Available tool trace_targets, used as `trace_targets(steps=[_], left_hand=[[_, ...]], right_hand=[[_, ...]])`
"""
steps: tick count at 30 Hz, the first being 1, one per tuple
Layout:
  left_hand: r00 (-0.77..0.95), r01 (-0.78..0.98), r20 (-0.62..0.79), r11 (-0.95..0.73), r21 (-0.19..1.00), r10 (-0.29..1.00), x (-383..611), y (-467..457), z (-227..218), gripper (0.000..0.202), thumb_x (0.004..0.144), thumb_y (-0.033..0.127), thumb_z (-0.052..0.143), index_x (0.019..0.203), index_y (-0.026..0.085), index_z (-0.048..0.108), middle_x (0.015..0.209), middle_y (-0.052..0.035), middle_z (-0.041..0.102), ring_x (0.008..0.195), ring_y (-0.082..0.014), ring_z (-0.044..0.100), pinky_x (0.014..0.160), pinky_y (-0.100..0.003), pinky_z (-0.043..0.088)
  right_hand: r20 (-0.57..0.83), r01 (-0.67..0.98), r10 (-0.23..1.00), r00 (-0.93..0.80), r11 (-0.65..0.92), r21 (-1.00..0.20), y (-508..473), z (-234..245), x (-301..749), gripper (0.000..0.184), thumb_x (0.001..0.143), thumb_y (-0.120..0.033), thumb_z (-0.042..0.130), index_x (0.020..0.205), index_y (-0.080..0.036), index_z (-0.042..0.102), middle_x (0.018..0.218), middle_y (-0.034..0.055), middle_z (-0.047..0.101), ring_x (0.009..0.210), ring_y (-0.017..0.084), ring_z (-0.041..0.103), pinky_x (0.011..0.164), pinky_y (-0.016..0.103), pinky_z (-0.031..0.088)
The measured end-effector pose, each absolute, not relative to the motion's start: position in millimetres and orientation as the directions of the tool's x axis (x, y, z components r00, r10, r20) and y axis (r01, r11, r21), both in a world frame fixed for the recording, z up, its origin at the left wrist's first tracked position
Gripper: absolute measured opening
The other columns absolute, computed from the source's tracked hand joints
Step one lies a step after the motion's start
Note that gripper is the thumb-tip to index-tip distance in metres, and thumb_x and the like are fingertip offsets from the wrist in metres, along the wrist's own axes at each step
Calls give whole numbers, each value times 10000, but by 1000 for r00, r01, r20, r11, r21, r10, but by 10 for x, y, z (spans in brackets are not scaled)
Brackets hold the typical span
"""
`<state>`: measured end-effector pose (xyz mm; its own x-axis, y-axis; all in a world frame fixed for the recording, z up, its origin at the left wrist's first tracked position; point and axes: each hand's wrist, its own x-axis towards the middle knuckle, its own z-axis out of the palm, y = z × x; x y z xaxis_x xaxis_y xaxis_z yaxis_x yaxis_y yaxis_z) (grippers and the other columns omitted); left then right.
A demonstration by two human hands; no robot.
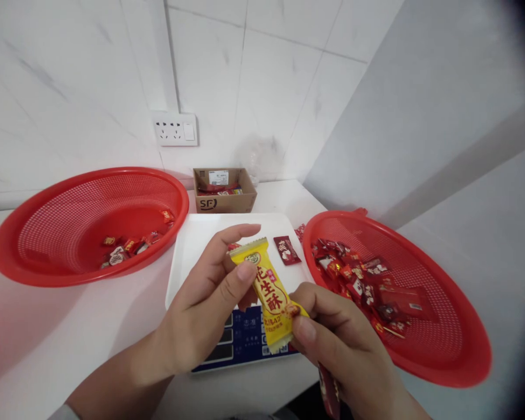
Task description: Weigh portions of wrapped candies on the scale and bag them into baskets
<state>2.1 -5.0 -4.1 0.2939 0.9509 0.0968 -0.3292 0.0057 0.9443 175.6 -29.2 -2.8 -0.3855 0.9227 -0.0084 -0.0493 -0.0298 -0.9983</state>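
A yellow-wrapped peanut candy (pixel 270 291) with red lettering is held between my two hands, above the weighing scale. My left hand (pixel 205 297) pinches its upper end, thumb on the front. At the lower right end, the thumb and fingers of my right hand (pixel 336 332) close on the wrapper. A dark red wrapped candy (pixel 329 392) pokes out below my right palm. On the white pan of the scale (pixel 188 245) lies another dark red wrapped candy (pixel 287 250). A bit of red wrapper shows behind my left fingers, mostly hidden.
To the left stands a red mesh basket (pixel 30 233) with several wrapped candies. A second red basket (pixel 459 326), at the right, holds a larger pile. Behind the scale sits a small cardboard box (pixel 231 204) with packets inside. A wall socket (pixel 175 129) is above it.
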Motion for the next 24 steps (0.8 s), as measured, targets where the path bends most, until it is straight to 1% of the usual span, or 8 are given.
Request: trace_targets(steps=[3,8,9,12,14,17,20,24], left_hand=[[303,-345,92,20,938,949,20,-47,-37,435,890,418,529,1288,304,394,1071,-43,627,971,-207,578,738,-293,467],[298,-390,115,11,921,948,24,-53,-84,396,909,380,510,1287,307,417,1148,-48,609,977,-199,592,770,-292,485],[293,-401,133,-4,916,947,26,-58,-90,390,911,371,508,1286,306,424,1152,-50,609,973,-197,596,770,-290,491],[300,-416,209,-69,907,931,24,-77,-81,382,893,348,546,1262,314,451,1144,-43,615,951,-182,602,771,-279,504],[321,-392,240,-102,914,916,17,-85,-61,406,869,333,590,1250,328,453,1117,-30,623,904,-158,602,765,-264,503],[364,-354,252,-117,928,897,3,-79,-41,443,830,318,644,1232,327,460,1085,-24,617,866,-149,585,745,-256,491],[412,-349,253,-105,931,875,-3,-56,-41,421,802,331,671,1189,281,515,1062,-39,595,889,-171,567,748,-273,477],[455,-338,228,-69,938,861,-2,-38,-51,392,821,329,648,1186,239,537,990,-49,605,849,-167,564,755,-290,468]], right_hand=[[-4,-14,922,-387,-10,-1000,-285,-24,1749,353,852,-483,549,668,-200,445,548,-75,337,449,54,269,388,182,219],[-7,-6,927,-375,-10,-1000,-308,-31,1751,332,848,-472,554,682,-200,460,569,-70,357,406,35,318,312,134,269],[-27,-3,927,-374,-30,-1000,-315,-25,1753,336,841,-481,559,685,-200,463,574,-70,361,395,31,321,297,127,282],[-146,24,929,-340,-147,-989,-338,7,1751,359,813,-528,571,703,-201,469,576,-75,380,366,19,319,281,119,339],[-178,40,934,-311,-175,-984,-351,31,1744,376,794,-544,586,696,-198,474,575,-74,393,363,18,337,276,119,359],[-170,61,949,-266,-160,-985,-373,57,1724,399,771,-558,606,675,-190,486,553,-77,403,347,16,370,276,112,354],[-180,91,962,-206,-165,-982,-398,76,1705,415,766,-589,593,689,-189,514,483,-90,388,325,25,406,300,115,364],[-128,95,972,-199,-111,-989,-420,85,1702,403,786,-577,575,675,-194,514,431,-83,398,324,53,435,294,136,376]])
